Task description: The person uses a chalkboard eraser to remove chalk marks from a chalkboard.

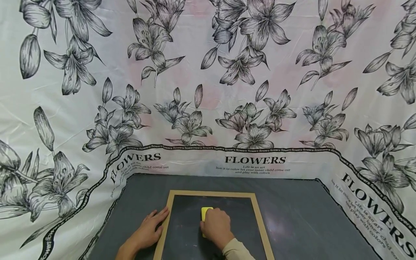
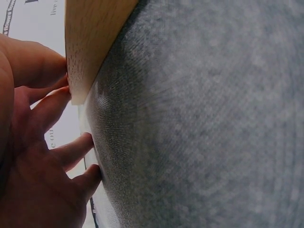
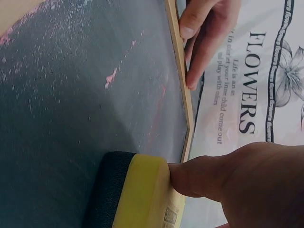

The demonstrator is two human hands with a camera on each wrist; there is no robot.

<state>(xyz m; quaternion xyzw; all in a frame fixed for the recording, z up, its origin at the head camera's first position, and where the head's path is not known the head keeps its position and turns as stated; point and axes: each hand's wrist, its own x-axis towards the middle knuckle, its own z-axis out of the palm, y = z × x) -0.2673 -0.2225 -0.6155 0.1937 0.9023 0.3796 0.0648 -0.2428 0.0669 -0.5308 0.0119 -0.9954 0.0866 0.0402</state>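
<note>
A small chalkboard (image 1: pixel 186 224) with a wooden frame (image 1: pixel 212 193) lies on the dark grey table. My right hand (image 1: pixel 217 225) grips a yellow board eraser (image 3: pixel 144 192) over the middle of the board; in the right wrist view its black felt (image 3: pixel 110 183) faces the board surface. Pink and white chalk marks show on that surface. At the frame's left side my left hand (image 1: pixel 150 228) rests, its fingers extended. In the left wrist view the thumb and fingertips touch the frame's outer edge, while other fingertips meet the table.
The grey tabletop (image 1: pixel 302 216) surrounds the board. Behind it and at both sides hangs a white sheet (image 1: pixel 195 119) printed with black lilies and the word FLOWERS, its black-banded border running along the table's edges.
</note>
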